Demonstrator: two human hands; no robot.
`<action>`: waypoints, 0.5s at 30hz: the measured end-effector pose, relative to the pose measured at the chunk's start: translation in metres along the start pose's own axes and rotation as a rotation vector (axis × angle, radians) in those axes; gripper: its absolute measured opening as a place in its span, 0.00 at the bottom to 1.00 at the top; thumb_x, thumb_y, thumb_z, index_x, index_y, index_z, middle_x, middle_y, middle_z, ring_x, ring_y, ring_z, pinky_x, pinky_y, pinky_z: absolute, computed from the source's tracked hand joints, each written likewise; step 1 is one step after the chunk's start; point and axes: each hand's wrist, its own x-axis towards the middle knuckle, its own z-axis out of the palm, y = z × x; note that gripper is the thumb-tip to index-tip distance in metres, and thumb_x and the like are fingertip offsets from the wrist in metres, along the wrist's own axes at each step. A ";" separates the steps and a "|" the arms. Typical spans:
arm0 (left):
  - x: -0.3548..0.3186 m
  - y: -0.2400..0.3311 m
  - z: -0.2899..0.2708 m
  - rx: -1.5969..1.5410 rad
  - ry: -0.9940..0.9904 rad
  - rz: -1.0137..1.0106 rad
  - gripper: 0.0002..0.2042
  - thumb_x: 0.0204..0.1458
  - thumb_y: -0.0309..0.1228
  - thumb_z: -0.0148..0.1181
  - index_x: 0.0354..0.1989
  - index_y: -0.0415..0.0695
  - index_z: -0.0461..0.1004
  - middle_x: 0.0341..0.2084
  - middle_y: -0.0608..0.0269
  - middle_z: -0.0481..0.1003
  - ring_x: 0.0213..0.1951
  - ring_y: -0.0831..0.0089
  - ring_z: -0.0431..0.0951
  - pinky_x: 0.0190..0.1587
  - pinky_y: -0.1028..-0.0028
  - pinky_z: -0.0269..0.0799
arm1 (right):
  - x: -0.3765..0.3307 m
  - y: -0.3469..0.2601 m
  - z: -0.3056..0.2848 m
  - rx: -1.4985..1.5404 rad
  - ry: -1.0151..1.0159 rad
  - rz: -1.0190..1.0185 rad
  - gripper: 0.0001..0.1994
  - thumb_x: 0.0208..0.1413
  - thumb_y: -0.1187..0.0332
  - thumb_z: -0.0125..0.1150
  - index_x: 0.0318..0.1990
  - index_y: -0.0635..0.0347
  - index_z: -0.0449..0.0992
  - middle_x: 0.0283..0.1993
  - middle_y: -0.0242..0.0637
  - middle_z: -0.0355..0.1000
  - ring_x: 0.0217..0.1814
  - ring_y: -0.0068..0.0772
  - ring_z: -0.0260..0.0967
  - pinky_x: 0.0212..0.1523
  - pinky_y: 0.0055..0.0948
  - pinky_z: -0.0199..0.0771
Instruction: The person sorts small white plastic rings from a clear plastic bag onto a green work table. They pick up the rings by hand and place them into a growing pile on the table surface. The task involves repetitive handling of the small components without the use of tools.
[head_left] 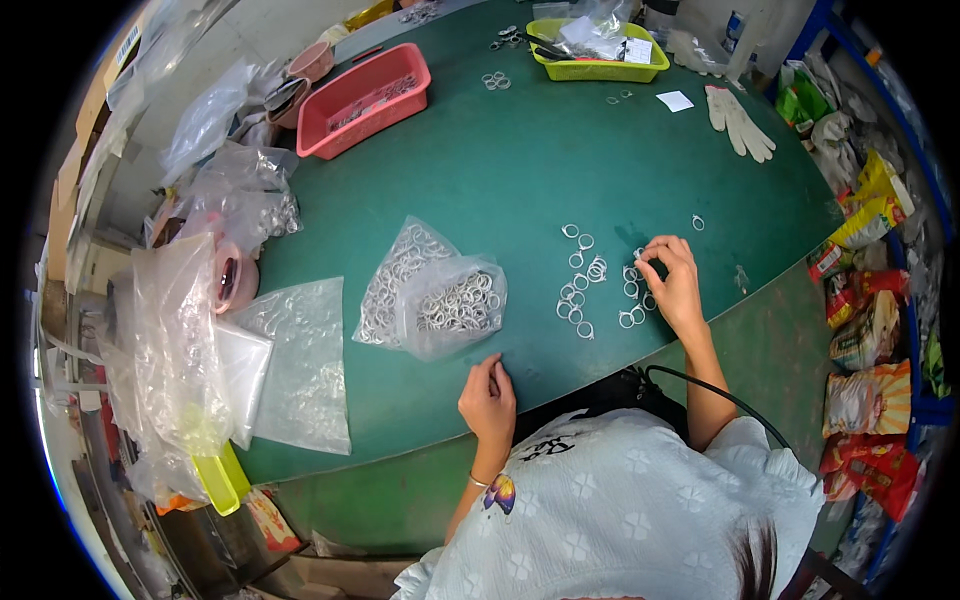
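Note:
My right hand [672, 283] is over the right part of the green table, thumb and forefinger pinched on a small silver metal ring [638, 256]. Just below and left of its fingers is a group of loose rings [627, 319]. Farther left lies another cluster of rings [573, 298], some overlapping. My left hand [489, 402] rests near the table's front edge with its fingers curled together; anything inside them is hidden. Beyond it, two clear plastic bags filled with rings, a rear bag [405, 262] and a front bag [460, 308], overlap on the table.
A flat empty-looking plastic bag [310, 365] lies at left beside crumpled bags [165, 340]. Toward the back stand a red basket [330, 140] of small metal parts and a yellow-green basket [600, 71]. A white glove [738, 122] lies at far right; a cable [715, 388] passes by my right arm.

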 end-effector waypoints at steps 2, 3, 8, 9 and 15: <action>0.001 0.001 0.000 -0.002 -0.001 -0.001 0.05 0.51 0.21 0.62 0.36 0.42 0.79 0.17 0.61 0.66 0.14 0.72 0.62 0.19 0.71 0.59 | -0.001 -0.001 -0.001 -0.118 -0.030 -0.012 0.07 0.43 0.74 0.69 0.31 0.61 0.77 0.37 0.36 0.71 0.43 0.40 0.65 0.44 0.37 0.61; 0.000 0.001 0.000 -0.005 0.000 -0.003 0.05 0.51 0.21 0.62 0.36 0.42 0.79 0.17 0.61 0.66 0.14 0.72 0.62 0.19 0.71 0.59 | -0.004 -0.002 0.000 -0.194 -0.046 -0.018 0.07 0.43 0.74 0.69 0.31 0.60 0.77 0.37 0.35 0.71 0.43 0.40 0.65 0.44 0.37 0.60; 0.000 0.000 0.001 -0.009 0.000 -0.006 0.06 0.51 0.21 0.61 0.36 0.42 0.79 0.18 0.61 0.66 0.14 0.72 0.62 0.19 0.71 0.59 | -0.004 0.003 0.005 -0.353 -0.098 -0.044 0.06 0.41 0.74 0.70 0.28 0.59 0.79 0.36 0.33 0.71 0.44 0.38 0.65 0.45 0.39 0.59; 0.000 0.000 0.002 -0.012 0.002 -0.006 0.06 0.51 0.21 0.61 0.37 0.42 0.79 0.18 0.61 0.66 0.14 0.72 0.62 0.19 0.71 0.59 | -0.002 0.005 0.005 -0.341 -0.122 -0.020 0.06 0.41 0.74 0.70 0.28 0.59 0.78 0.36 0.33 0.71 0.44 0.38 0.65 0.46 0.39 0.59; 0.000 0.002 0.001 -0.020 0.006 -0.023 0.06 0.51 0.21 0.62 0.37 0.42 0.79 0.18 0.61 0.67 0.14 0.72 0.64 0.20 0.71 0.61 | 0.002 0.010 0.008 -0.328 -0.219 0.011 0.04 0.45 0.74 0.67 0.28 0.60 0.77 0.38 0.35 0.70 0.45 0.40 0.65 0.47 0.39 0.58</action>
